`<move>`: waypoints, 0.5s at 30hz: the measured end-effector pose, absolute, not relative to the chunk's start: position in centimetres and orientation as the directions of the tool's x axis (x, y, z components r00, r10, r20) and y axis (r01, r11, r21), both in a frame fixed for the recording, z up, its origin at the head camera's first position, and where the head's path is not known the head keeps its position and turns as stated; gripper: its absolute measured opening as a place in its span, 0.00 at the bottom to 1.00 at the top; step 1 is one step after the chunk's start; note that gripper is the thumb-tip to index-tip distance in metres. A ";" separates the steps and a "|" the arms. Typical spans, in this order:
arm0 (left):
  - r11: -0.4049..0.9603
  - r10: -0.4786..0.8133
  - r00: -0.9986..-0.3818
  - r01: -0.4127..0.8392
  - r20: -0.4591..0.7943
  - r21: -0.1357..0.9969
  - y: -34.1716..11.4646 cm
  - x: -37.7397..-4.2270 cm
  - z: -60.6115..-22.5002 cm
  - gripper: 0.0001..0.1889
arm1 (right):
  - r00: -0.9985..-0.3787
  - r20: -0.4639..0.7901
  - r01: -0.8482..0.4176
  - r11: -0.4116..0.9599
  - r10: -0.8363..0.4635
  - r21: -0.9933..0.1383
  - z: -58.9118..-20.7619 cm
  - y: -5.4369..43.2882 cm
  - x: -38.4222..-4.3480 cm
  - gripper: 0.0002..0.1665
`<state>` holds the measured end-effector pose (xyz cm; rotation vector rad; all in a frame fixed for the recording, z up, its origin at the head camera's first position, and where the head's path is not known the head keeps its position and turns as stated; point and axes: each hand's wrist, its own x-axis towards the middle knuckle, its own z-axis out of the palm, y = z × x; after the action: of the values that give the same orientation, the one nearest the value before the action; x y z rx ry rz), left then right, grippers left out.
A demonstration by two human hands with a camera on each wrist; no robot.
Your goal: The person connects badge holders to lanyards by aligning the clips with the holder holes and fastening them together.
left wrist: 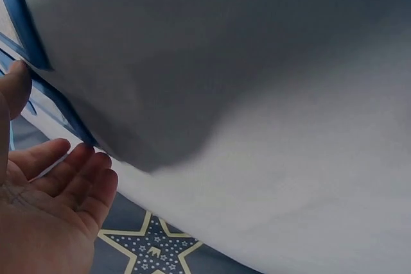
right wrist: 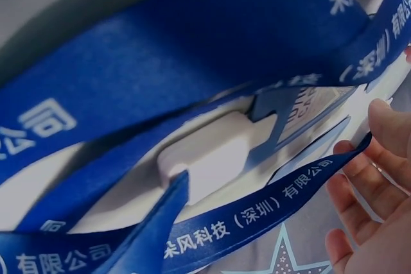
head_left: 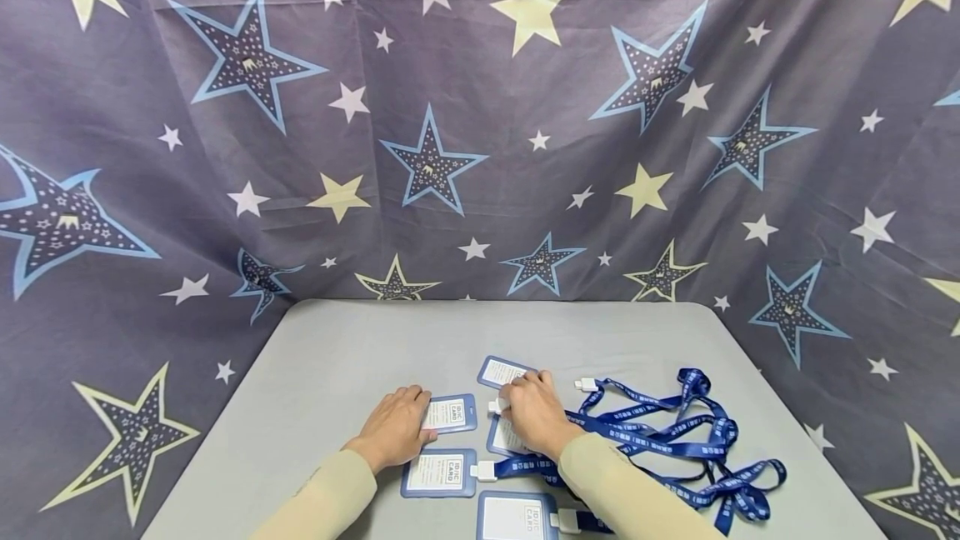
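My left hand point(head_left: 393, 427) grips a blue-framed ID card holder point(head_left: 453, 413) lying on the table, thumb at its near edge and fingertips at its far edge. In the left wrist view the left hand point(left wrist: 58, 203) shows its palm, with a holder's blue rim point(left wrist: 74, 117) between thumb and fingers. My right hand point(head_left: 536, 415) pinches a blue lanyard point(right wrist: 257, 219) near its white clip point(head_left: 495, 407), just right of that holder. Under the right hand lies another card holder point(head_left: 506, 437), partly covered. A further holder point(head_left: 501, 371) lies beyond the right hand.
Nearer me, one holder point(head_left: 438, 473) and another holder point(head_left: 517, 517) have lanyard clips at their right ends. Tangled blue lanyards point(head_left: 697, 440) spread over the right of the grey table point(head_left: 360, 340), one with a loose white clip point(head_left: 587, 384). A star-patterned curtain point(head_left: 465, 107) surrounds the table.
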<state>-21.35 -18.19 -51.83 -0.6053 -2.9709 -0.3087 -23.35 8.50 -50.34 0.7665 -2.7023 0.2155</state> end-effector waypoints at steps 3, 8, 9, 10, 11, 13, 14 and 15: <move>0.899 0.380 -0.915 0.400 0.136 0.178 -18.2 -21.3 -51.9 0.36 | -0.803 0.346 -0.536 0.842 -0.485 -0.064 -50.2 8.3 -23.4 0.08; 0.895 0.383 -0.913 0.404 0.139 0.189 -18.2 -21.3 -52.0 0.35 | -0.799 0.353 -0.536 0.843 -0.487 -0.052 -50.3 7.8 -23.5 0.09; 0.895 0.383 -0.913 0.404 0.140 0.191 -18.1 -21.2 -52.0 0.35 | -0.797 0.356 -0.537 0.842 -0.489 -0.046 -50.3 7.8 -23.5 0.09; 0.894 0.382 -0.914 0.403 0.140 0.193 -18.1 -21.3 -52.0 0.35 | -0.795 0.357 -0.538 0.842 -0.490 -0.041 -50.3 7.7 -23.5 0.09; 0.895 0.381 -0.914 0.402 0.139 0.192 -18.1 -21.3 -52.0 0.35 | -0.795 0.356 -0.538 0.842 -0.492 -0.037 -50.3 7.6 -23.5 0.09; 0.897 0.379 -0.915 0.400 0.138 0.190 -18.1 -21.3 -52.0 0.35 | -0.797 0.350 -0.536 0.844 -0.493 -0.031 -50.3 7.5 -23.6 0.09; 0.897 0.379 -0.915 0.400 0.139 0.188 -18.1 -21.3 -52.0 0.35 | -0.798 0.346 -0.535 0.844 -0.494 -0.028 -50.3 7.4 -23.6 0.09; 0.897 0.379 -0.915 0.400 0.140 0.186 -18.1 -21.3 -52.0 0.35 | -0.798 0.343 -0.534 0.845 -0.495 -0.024 -50.3 7.3 -23.7 0.09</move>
<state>-21.32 -18.09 -52.01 -0.6100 -2.9620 -0.3231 -23.70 7.35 -50.27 0.7755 -2.6982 0.1709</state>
